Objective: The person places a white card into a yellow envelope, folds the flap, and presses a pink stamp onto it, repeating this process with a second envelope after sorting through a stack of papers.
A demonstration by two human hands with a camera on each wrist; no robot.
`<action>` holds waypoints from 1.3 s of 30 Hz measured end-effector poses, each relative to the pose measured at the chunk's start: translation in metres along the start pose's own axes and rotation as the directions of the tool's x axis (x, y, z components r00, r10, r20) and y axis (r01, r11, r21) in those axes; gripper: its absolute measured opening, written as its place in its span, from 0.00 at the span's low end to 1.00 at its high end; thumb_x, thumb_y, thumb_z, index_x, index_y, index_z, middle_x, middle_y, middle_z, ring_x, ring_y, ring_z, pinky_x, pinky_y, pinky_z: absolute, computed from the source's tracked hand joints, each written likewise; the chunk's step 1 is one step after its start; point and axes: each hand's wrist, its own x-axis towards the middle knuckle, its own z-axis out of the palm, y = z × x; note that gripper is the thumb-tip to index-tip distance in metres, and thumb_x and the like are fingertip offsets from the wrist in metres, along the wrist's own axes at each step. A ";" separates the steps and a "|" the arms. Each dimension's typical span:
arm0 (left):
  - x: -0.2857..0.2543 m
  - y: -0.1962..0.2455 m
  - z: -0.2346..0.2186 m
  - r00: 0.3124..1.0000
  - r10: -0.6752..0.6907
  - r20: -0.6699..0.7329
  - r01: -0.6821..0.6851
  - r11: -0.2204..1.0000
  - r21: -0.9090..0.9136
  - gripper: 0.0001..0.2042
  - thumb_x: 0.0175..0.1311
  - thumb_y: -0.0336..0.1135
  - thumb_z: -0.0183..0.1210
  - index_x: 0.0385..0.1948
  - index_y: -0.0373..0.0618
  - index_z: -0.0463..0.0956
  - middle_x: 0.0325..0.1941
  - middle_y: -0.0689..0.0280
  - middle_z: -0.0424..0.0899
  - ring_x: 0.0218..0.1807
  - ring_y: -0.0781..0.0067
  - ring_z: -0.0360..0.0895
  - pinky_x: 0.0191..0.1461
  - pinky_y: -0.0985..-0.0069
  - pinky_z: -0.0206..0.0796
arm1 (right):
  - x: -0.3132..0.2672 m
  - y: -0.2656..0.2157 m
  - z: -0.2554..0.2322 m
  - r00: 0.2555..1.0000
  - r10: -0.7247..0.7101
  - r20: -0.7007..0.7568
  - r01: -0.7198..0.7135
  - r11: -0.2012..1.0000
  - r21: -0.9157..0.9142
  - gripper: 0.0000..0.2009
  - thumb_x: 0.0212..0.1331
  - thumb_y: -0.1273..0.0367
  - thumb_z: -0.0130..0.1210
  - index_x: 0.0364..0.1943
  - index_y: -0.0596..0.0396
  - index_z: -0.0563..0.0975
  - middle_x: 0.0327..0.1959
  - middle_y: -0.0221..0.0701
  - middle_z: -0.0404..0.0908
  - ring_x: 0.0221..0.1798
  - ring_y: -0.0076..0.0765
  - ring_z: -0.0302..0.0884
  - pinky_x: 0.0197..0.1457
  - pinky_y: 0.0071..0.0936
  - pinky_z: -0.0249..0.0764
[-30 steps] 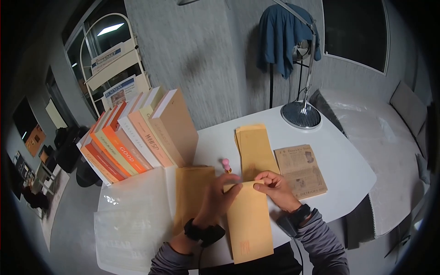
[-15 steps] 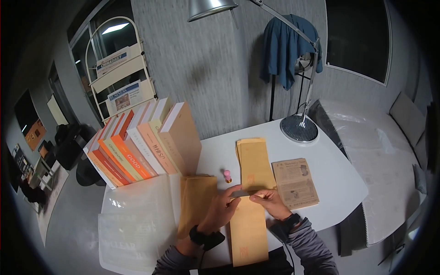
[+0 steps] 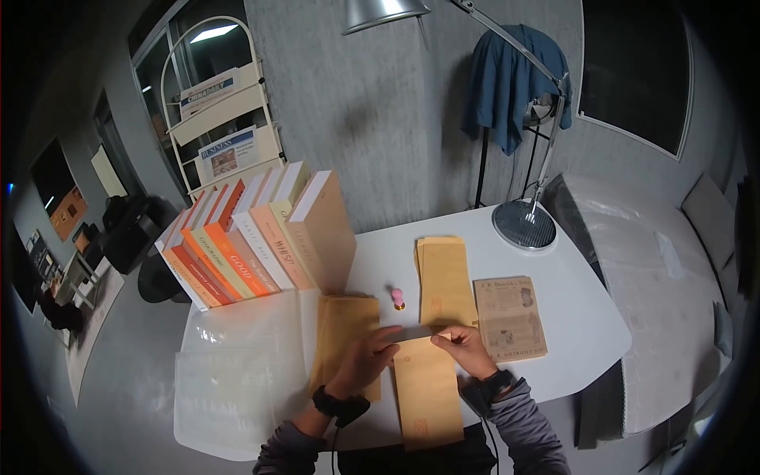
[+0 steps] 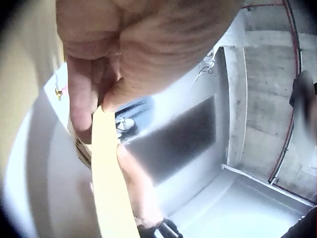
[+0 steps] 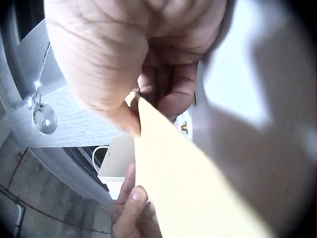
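Observation:
A tan paper envelope [image 3: 428, 400] with a small red print stands tilted in front of me at the table's near edge. My left hand [image 3: 366, 362] pinches its upper left corner between thumb and fingers, as the left wrist view shows. At the opposite top corner, the right hand [image 3: 469, 351] grips the paper; in the right wrist view its thumb [image 5: 130, 121] presses against the envelope [image 5: 173, 173]. Behind my right hand lies a stack of similar envelopes [image 3: 445, 273], and another stack [image 3: 336, 332] is partly covered by my left hand.
A pink-handled stamp [image 3: 397, 298] with a brass-coloured base stands between the stacks. An old-style printed booklet [image 3: 511, 321] lies to the right. Upright books [image 3: 261, 237] fill the left back, with clear plastic sheeting [image 3: 226, 396] before them. The desk lamp's base [image 3: 524, 226] sits at the back right.
The head view has shifted. My left hand has moved from above the envelope's top edge to its left corner, and the dark strip between the hands half a second ago no longer shows.

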 end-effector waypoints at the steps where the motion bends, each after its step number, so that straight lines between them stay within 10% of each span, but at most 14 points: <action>1: 0.000 -0.002 -0.004 1.000 -0.015 0.009 0.015 0.999 -0.036 0.15 0.66 0.31 0.60 0.54 0.42 0.78 0.25 0.61 0.84 0.27 0.80 0.80 0.33 0.79 0.72 | 0.001 0.005 -0.001 1.000 0.012 -0.004 -0.012 1.000 -0.011 0.05 0.64 0.72 0.62 0.36 0.60 0.84 0.31 0.21 0.84 0.34 0.12 0.75 0.38 0.15 0.70; 9: -0.004 -0.009 -0.012 0.998 0.043 -0.036 -0.037 0.989 0.142 0.10 0.66 0.32 0.61 0.45 0.40 0.83 0.31 0.63 0.86 0.32 0.83 0.79 0.37 0.81 0.71 | 0.002 0.014 0.005 0.985 0.003 -0.172 -0.008 1.000 -0.028 0.06 0.64 0.72 0.61 0.42 0.60 0.83 0.33 0.22 0.84 0.35 0.13 0.76 0.38 0.15 0.72; 13: -0.004 -0.022 -0.014 0.995 0.047 -0.085 -0.042 0.997 0.060 0.10 0.65 0.31 0.61 0.44 0.40 0.83 0.35 0.61 0.87 0.33 0.80 0.81 0.38 0.80 0.73 | 0.000 -0.022 0.001 0.973 -0.081 -0.215 -0.010 0.920 -0.392 0.09 0.62 0.77 0.58 0.46 0.59 0.82 0.36 0.25 0.84 0.36 0.16 0.78 0.39 0.16 0.73; 24: -0.003 -0.034 -0.011 0.987 0.039 -0.155 -0.046 0.998 -0.040 0.09 0.60 0.28 0.61 0.41 0.39 0.83 0.32 0.57 0.86 0.33 0.67 0.85 0.39 0.75 0.74 | 0.094 -0.068 0.055 0.981 -0.107 0.162 0.191 0.680 -0.708 0.23 0.56 0.76 0.64 0.58 0.58 0.73 0.49 0.36 0.79 0.41 0.28 0.82 0.39 0.23 0.79; 31: -0.002 -0.041 -0.007 0.966 0.113 -0.233 -0.129 0.990 -0.053 0.06 0.60 0.26 0.59 0.37 0.38 0.82 0.31 0.53 0.84 0.31 0.56 0.83 0.37 0.68 0.73 | 0.122 -0.017 0.059 0.992 0.009 0.125 0.080 0.722 -0.687 0.15 0.57 0.74 0.65 0.48 0.62 0.79 0.33 0.34 0.84 0.34 0.26 0.82 0.39 0.23 0.78; 39: -0.002 -0.038 -0.006 0.957 0.093 -0.276 -0.102 0.995 -0.021 0.06 0.61 0.25 0.57 0.38 0.37 0.80 0.29 0.51 0.83 0.32 0.50 0.81 0.37 0.64 0.72 | 0.044 -0.065 0.074 0.978 -0.053 0.203 0.165 0.795 -0.583 0.11 0.61 0.78 0.61 0.47 0.64 0.79 0.38 0.33 0.85 0.41 0.27 0.84 0.45 0.20 0.78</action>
